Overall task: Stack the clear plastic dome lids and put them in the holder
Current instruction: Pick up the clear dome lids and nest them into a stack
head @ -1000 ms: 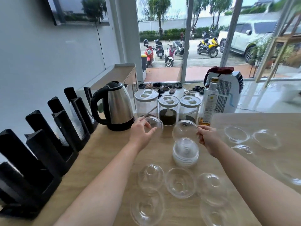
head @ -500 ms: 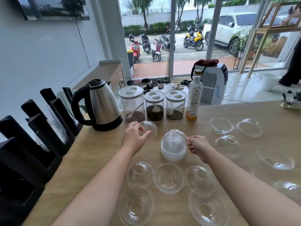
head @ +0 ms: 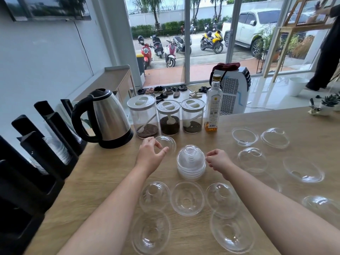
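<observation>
A stack of clear dome lids (head: 191, 163) stands dome-up in the middle of the wooden table (head: 95, 173). My right hand (head: 219, 161) is just right of the stack with its fingers curled together, holding nothing. My left hand (head: 150, 155) grips one loose dome lid (head: 167, 143) at its rim, left of the stack and in front of the jars. Several more loose lids lie around, such as a lid near the front (head: 187, 198) and a lid to the right (head: 252, 159). The black slotted holder (head: 27, 144) runs along the left edge, with some lids (head: 58, 150) in one slot.
A steel kettle (head: 108, 118) stands at the back left. Three jars (head: 170, 116) and a glass bottle (head: 213, 107) line the table's far edge. A small potted plant (head: 329, 103) sits at the far right corner. A person (head: 327, 52) stands beyond it.
My right hand lowered its lid onto the stack and let go. The left hand kept its lid and barely moved. The camera shifted, so the view now takes in more of the table.
</observation>
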The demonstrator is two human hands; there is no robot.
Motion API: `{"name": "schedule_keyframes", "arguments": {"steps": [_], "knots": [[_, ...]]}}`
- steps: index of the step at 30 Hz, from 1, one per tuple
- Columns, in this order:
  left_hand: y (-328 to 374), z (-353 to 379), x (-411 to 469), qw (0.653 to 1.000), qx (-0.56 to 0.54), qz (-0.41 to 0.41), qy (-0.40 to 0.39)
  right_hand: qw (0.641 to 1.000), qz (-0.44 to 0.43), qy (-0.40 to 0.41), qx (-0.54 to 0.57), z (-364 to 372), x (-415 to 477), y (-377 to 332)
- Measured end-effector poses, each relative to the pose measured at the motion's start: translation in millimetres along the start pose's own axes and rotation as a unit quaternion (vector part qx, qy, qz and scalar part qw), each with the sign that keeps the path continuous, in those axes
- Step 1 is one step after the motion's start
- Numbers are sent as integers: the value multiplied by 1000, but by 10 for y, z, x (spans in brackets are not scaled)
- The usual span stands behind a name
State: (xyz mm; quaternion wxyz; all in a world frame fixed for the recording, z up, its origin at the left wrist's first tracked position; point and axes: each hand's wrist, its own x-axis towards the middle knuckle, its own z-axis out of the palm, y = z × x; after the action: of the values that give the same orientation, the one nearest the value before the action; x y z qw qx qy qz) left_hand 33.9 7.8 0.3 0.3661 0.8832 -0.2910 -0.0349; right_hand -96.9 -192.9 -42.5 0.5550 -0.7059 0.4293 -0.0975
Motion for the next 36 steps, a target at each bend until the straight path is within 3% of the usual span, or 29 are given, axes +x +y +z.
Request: {"name": "schedule_keyframes", "arguments": {"steps": [7,13,32,36], "knots": [[365,81,30,995,1,89,-35,1000,-24,-14,-4,-41,-42,-36],[517,266,41,976,119,153,-100,998,-40,-39,-33,-41,-76,4],[542,474,20,949,236,160,-137,996,-53,-60,-48,-68,-101,-45],[548,486,37,961,190,146,-140,997,-48,-53,-41,-59,-97,-47]]}}
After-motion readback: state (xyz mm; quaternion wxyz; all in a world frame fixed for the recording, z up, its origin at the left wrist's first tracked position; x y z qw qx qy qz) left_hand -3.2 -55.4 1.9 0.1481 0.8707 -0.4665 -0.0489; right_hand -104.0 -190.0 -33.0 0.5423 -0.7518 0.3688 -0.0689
